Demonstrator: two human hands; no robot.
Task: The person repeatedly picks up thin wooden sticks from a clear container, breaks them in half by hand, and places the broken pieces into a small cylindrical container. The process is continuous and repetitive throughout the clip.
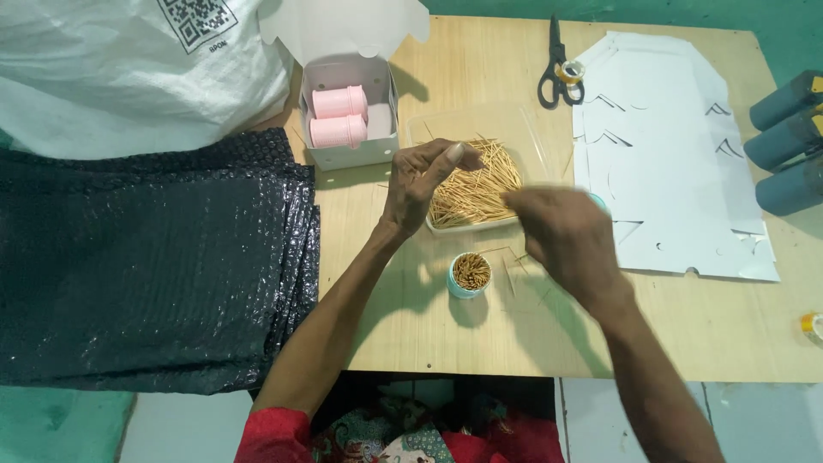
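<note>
Clearly the left hand (422, 182) is pinching a few toothpicks over the clear tray (523, 129), its grip narrow; the small cup (470, 276) is sitting just below it for filling. The right hand's (561, 236) grip is blurred; I cannot tell.

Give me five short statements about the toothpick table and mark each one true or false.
1. The small light-blue round container standing on the wooden table is full of toothpicks. True.
2. The white cardboard box holds two pink cylindrical containers lying on their sides. True.
3. The black-handled scissors lie in the clear plastic tray of loose toothpicks. False: they lie on the table beyond the tray.
4. The left hand rests flat on the black bubble wrap. False: it is raised over the tray's left edge.
5. The right hand is blurred, near the tray's right end. True.
</note>
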